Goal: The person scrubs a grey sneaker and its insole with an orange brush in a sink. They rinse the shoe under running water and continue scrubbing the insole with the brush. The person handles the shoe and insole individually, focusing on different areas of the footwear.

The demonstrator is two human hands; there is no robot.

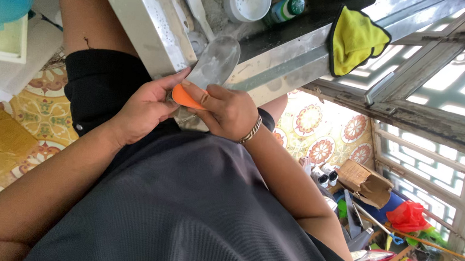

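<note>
Close to me, I see my left hand [145,110] curled around the bottom of a clear flat blade [211,66]. My right hand [228,111] is closed on an orange piece [185,98] at the blade's lower end, fingers wrapped over it. Both hands touch, with the orange piece between them. The blade is long and points up and away from my hands, toward the metal counter [282,47]. Farther off on the counter stands a white cup [248,2]. I cannot tell if anything is inside it. A yellow cloth [354,40] hangs over the edge nearby.
</note>
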